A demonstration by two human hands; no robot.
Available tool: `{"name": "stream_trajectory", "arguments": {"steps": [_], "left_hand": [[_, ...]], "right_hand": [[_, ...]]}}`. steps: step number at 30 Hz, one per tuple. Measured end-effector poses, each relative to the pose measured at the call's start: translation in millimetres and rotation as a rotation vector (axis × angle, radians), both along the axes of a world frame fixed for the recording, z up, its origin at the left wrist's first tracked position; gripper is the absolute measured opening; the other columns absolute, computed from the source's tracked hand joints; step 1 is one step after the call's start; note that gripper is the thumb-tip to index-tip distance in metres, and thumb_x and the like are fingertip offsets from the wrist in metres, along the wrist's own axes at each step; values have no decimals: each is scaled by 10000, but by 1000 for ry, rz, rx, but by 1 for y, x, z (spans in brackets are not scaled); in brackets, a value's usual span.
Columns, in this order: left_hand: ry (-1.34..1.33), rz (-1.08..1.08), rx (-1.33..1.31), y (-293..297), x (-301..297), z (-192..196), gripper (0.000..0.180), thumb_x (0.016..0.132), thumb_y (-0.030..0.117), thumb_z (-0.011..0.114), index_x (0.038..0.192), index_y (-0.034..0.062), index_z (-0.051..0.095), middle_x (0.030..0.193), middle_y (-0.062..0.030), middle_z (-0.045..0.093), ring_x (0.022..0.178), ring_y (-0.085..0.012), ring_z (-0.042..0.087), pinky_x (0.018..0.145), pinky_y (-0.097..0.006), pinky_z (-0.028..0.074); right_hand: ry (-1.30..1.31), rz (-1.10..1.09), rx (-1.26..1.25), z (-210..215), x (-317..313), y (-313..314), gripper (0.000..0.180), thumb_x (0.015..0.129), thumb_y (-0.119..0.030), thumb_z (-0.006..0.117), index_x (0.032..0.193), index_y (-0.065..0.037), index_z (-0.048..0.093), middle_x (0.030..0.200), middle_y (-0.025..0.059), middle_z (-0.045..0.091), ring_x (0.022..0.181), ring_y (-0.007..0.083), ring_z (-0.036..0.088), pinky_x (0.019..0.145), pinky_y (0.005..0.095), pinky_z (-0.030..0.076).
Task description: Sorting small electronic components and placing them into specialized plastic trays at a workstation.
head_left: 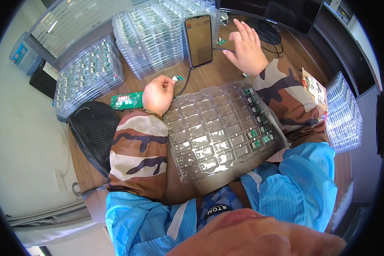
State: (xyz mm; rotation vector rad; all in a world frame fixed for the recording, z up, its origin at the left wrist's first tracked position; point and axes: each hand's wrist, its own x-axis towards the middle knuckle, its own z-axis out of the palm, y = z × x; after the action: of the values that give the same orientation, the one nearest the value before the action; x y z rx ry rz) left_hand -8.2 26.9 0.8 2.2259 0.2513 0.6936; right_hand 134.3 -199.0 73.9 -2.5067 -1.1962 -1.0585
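Note:
My left hand [157, 94] is closed in a pinch, with a small green-and-white circuit board [179, 78] at its fingertips. Beside its wrist lies a larger green circuit board [127, 101] with a lit red digit display. My right hand [248, 49] is raised with the fingers stretched out, holding nothing, to the right of an upright smartphone [199, 42]. Below both hands, a clear plastic compartment tray [207, 123] lies on the wooden desk. Several small green boards [254, 134] sit in its right-hand columns; the other pockets look bare.
Tall stacks of clear trays [151, 40] stand behind, with a lower filled stack [89, 72] at the left and another stack [344, 113] at the right. A black mesh item [94, 132] lies by my left sleeve. Black cables [273, 42] coil below a monitor [281, 13].

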Motion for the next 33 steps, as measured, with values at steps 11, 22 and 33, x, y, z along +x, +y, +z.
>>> {"name": "stream_trajectory", "arguments": {"steps": [11,22,33], "left_hand": [[17,-32,-23,3,4,-3,154,759,220,601,756,66,616,657,-94,601,584,-245,581,539,-332,441],[5,-58,24,5,6,-4,169,763,222,613,771,53,620,664,-106,611,595,-244,601,550,-325,455],[-49,-201,42,19,6,-10,160,813,146,581,765,-7,577,574,-41,545,513,-93,474,487,-254,398]], "right_hand": [[458,-190,-259,6,12,-64,134,735,-170,548,792,-61,603,722,138,609,717,315,591,640,385,474],[509,-171,-342,-22,7,-53,388,748,-428,595,739,-40,604,678,146,597,671,322,585,602,395,460],[492,-125,-216,2,-23,-51,159,657,-187,635,732,-52,596,695,157,591,709,351,579,623,430,462]]}}
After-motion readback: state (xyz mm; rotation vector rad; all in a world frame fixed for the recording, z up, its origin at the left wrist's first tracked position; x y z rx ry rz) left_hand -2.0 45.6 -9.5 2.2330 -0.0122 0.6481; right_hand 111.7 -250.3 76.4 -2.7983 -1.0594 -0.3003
